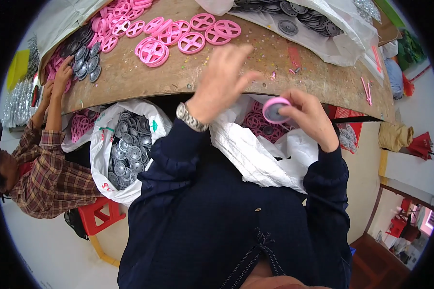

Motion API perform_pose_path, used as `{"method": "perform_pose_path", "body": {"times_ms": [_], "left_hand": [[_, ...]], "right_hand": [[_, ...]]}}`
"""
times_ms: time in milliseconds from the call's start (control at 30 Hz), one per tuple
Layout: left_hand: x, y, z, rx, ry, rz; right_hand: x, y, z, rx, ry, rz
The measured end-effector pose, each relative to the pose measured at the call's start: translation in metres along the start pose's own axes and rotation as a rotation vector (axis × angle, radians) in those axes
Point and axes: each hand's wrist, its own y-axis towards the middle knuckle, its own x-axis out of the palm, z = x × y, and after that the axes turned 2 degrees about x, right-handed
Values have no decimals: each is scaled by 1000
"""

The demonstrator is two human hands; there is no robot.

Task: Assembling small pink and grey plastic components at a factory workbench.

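Observation:
My right hand [313, 117] grips a small wheel with a pink rim and grey centre [275, 111], held just off the table's front edge. Above the tabletop, my left hand [221, 83] is smeared by motion, its thumb apart from the fingers and nothing visible in it. Beyond it lie several loose pink spoked wheel rims [192, 42]. Grey wheel discs [288, 27] rest on white sheeting at the back right. Below my right hand, an open white sack [246, 151] holds pink rims and some grey pieces.
Another white sack [100, 159], full of grey discs, stands left of me. A person in a checked shirt [58, 168] handles parts at the table's left end, near a red stool [101, 215]. Thin pink sticks [366, 90] lie near the table's right edge.

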Motion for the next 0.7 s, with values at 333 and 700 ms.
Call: {"method": "perform_pose_path", "body": {"times_ms": [333,700], "left_hand": [[16,57,-78,-106,721,100],[10,48,-74,-65,613,77]], "right_hand": [[-12,-2,-7,-120,-341,169],[-67,113,20,-465,-683,780]]}}
